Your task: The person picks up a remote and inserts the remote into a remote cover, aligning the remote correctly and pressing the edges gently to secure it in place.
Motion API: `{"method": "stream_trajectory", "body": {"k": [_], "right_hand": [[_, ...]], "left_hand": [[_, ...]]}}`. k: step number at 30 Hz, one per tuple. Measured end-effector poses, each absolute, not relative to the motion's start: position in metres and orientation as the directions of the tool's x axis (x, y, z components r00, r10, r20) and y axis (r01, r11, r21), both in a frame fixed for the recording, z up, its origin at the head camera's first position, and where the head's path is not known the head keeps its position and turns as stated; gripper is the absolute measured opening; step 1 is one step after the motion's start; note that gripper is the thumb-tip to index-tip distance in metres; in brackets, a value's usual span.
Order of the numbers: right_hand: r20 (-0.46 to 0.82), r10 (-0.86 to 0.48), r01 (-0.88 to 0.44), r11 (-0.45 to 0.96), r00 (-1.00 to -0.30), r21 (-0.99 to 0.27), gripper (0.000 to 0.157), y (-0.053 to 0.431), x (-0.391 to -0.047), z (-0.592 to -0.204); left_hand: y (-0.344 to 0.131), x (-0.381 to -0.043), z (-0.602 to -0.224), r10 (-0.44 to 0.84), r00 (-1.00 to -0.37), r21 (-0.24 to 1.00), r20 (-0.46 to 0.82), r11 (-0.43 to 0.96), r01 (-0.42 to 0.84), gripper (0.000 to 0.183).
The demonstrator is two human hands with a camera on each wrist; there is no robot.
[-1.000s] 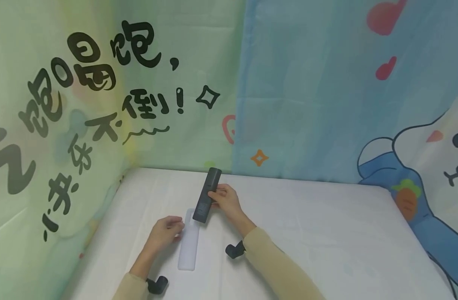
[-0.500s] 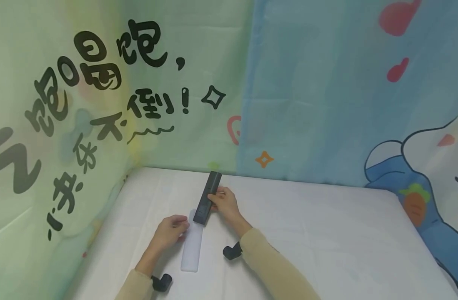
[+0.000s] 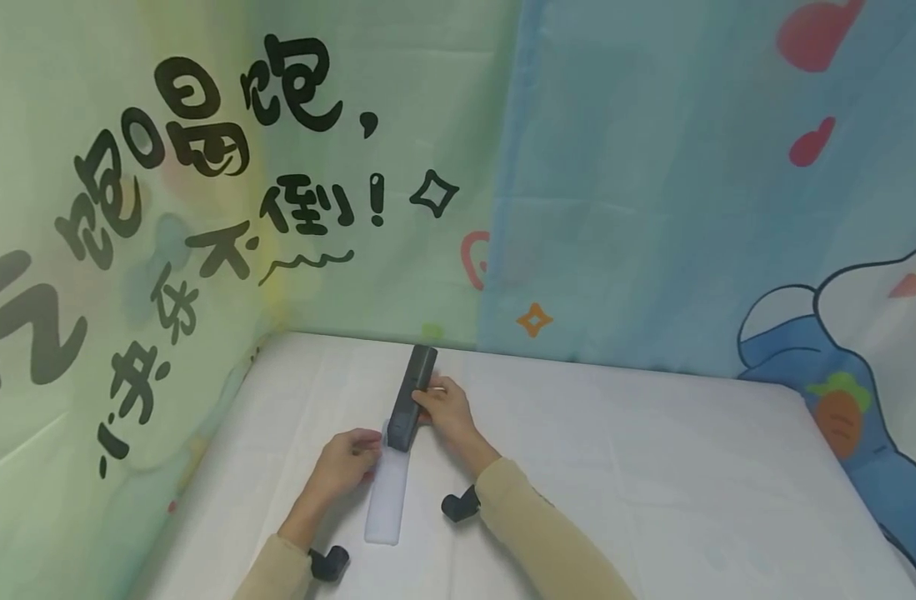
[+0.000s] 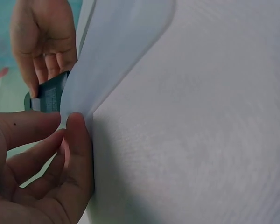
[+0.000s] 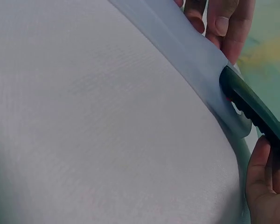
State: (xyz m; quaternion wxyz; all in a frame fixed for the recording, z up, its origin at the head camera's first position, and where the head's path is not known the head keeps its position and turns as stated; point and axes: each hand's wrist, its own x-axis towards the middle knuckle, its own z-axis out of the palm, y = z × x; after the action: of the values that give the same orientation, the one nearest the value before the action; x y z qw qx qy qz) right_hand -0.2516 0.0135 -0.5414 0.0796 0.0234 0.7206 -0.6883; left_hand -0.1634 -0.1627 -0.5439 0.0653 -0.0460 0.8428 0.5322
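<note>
A dark remote control [image 3: 412, 392] is held by my right hand [image 3: 450, 410], thumb on its near face and fingers behind. Its lower end overlaps the top of a translucent whitish remote cover [image 3: 386, 500], long and soft-looking. In the right wrist view the remote control [image 5: 254, 100] has raised buttons along one side, and its tip lies at the cover's open end [image 5: 238, 123]. My left hand [image 3: 345, 461] is at the left edge of the cover, near its top. The left wrist view has its thumb and forefinger pinching the edge of the cover [image 4: 116, 42].
A white cloth covers the table [image 3: 615, 467]. Behind it hangs a printed curtain [image 3: 615, 208] with a cartoon rabbit at right, and black lettering is on the left side. Dark wrist cameras [image 3: 330, 564] stick out from both sleeves.
The remote control has come down slightly, its lower end further over the cover's top. My left hand has moved right to the cover's edge. The head view has shifted a little.
</note>
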Motion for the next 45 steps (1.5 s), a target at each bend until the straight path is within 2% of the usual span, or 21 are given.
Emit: {"method": "stream_trajectory", "body": {"k": [14, 22, 29, 33, 39, 45], "right_hand": [[-0.173, -0.122, 0.167, 0.061, -0.977, -0.984, 0.036, 0.010, -0.246, -0.539], [-0.144, -0.125, 0.144, 0.010, -0.982, -0.990, 0.034, 0.014, -0.239, -0.533], [-0.171, -0.116, 0.168, 0.031, -0.978, -0.985, 0.037, 0.018, -0.236, -0.528], [-0.166, -0.133, 0.167, 0.002, -0.977, -0.986, 0.037, 0.023, -0.228, -0.516], [-0.136, -0.145, 0.134, 0.024, -0.980, -0.991, 0.036, 0.028, -0.211, -0.487], [-0.124, -0.170, 0.122, 0.020, -0.978, -0.992, 0.036, 0.032, -0.210, -0.488]], "left_hand": [[-0.158, -0.165, -0.544, -0.045, -0.990, 0.880, -0.133, 0.455, -0.139, 0.029], [-0.155, -0.166, -0.539, -0.084, -0.993, 0.861, -0.079, 0.497, -0.111, 0.025], [-0.157, -0.165, -0.542, -0.093, -0.981, 0.887, -0.170, 0.419, -0.194, 0.039], [-0.157, -0.164, -0.544, -0.050, -0.975, 0.909, -0.216, 0.355, -0.220, 0.038], [-0.155, -0.163, -0.544, 0.018, -0.977, 0.949, -0.212, 0.243, -0.202, 0.038], [-0.150, -0.165, -0.544, 0.020, -0.978, 0.956, -0.205, 0.219, -0.196, 0.033]]}}
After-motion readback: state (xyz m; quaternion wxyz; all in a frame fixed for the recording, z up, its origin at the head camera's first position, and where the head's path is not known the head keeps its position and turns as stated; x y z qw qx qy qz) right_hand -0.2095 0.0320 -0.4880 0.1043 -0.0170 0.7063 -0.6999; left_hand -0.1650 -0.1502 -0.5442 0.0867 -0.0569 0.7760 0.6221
